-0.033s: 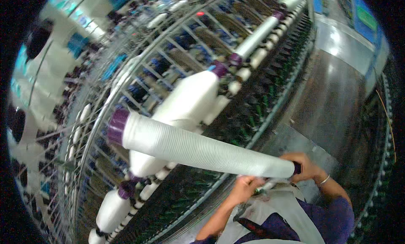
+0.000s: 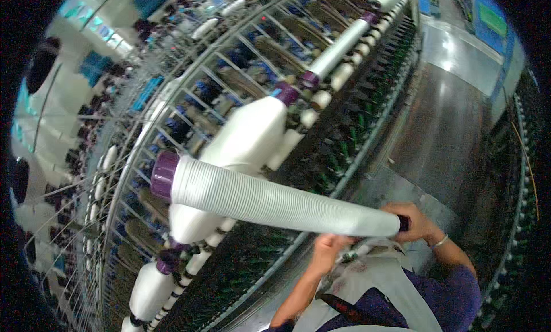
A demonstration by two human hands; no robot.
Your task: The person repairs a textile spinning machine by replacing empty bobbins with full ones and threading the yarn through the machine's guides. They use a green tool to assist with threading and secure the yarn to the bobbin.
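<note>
A long white yarn bobbin, wound in close ridges on a purple tube, slants across the middle. Its wide purple end points to the far left. My right hand grips the narrow dark purple end at the right. Just below the wound yarn near that end, my left hand is closed with its fingers curled; they are blurred, and what they hold is hidden. Behind the bobbin, fat white yarn packages sit in a row on the machine, partly covered by it.
The spinning frame runs diagonally, with metal bars, a row of small white rollers and green spindles. A grey-brown aisle floor lies to the right. Another machine edge borders it. My white apron is close below.
The view has shifted slightly, so the machine sits a little further left. My left hand has drawn a little left and its fingers are more curled. My right hand keeps its grip.
</note>
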